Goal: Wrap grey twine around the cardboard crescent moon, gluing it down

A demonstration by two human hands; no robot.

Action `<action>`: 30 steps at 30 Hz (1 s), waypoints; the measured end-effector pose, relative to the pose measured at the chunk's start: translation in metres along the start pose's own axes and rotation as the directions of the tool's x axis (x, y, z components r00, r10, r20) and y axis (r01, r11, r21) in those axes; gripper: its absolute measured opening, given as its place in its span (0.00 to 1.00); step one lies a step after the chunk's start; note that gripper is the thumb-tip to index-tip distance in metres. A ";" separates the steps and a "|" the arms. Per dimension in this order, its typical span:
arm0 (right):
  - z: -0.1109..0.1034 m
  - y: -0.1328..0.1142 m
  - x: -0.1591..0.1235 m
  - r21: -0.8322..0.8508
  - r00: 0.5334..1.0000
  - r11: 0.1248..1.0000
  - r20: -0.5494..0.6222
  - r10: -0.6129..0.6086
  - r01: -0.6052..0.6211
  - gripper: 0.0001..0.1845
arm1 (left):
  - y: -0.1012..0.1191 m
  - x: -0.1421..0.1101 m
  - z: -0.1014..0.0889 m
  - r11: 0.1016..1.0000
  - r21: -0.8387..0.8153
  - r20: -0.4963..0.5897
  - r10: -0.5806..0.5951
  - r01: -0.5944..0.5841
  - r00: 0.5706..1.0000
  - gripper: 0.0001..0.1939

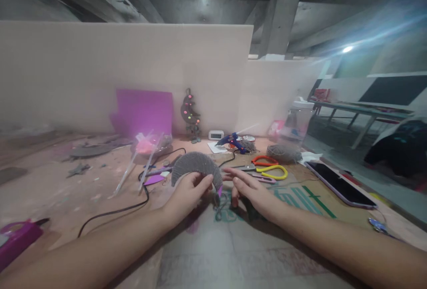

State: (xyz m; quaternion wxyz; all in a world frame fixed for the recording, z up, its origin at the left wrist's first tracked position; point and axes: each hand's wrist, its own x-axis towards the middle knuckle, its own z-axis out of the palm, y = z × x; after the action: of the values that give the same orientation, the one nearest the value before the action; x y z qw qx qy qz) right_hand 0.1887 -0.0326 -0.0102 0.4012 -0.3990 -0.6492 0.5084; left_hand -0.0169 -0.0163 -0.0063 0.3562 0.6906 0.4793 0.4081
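A crescent wrapped in grey yarn point(196, 163) is held up over the cardboard, its curve uppermost. My left hand point(191, 191) pinches its inner edge near the right tip, where a bit of purple shows bare. From that tip a loose grey strand of yarn point(219, 211) hangs in loops. My right hand point(248, 189) is just right of the tip, fingers apart and partly curled, with nothing seen in them. Behind it lie scissors with red and yellow handles point(275, 172) and a pink cutter point(265, 179).
A blue glue gun point(233, 141) sits at the back beside a small white clock point(215, 135). A decorated moon ornament point(190, 113) leans on the wall. A phone point(340, 185) lies right, below a clear bottle point(296, 122). A black cord point(116, 212) crosses the left side.
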 end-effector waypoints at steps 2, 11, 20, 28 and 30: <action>0.001 -0.001 -0.001 0.021 0.998 1.000 0.058 -0.017 0.016 0.42 | -0.002 -0.001 0.001 1.000 -0.011 0.018 -0.016 0.016 1.000 0.21; 0.001 0.002 0.001 0.144 0.959 0.988 0.267 -0.096 0.058 0.45 | -0.008 -0.002 0.004 0.993 -0.093 0.085 -0.062 0.070 0.994 0.22; 0.000 -0.001 0.002 0.182 0.941 0.983 0.338 -0.026 -0.039 0.42 | -0.004 -0.003 0.002 0.992 -0.103 0.052 -0.061 0.066 0.997 0.22; 0.007 -0.001 -0.001 -0.047 0.967 0.990 0.217 0.137 -0.130 0.29 | -0.001 -0.006 -0.001 0.995 -0.046 -0.053 -0.085 0.083 0.995 0.24; 0.009 -0.004 -0.003 -0.162 0.978 0.979 0.149 0.147 -0.123 0.18 | 0.003 -0.005 -0.003 0.998 0.050 -0.085 -0.037 0.042 0.996 0.23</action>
State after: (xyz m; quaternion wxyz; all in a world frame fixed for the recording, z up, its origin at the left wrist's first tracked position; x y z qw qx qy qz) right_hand 0.1805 -0.0390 -0.0085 0.2807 -0.4296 -0.6873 0.5141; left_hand -0.0195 -0.0220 -0.0039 0.3259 0.6722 0.5176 0.4172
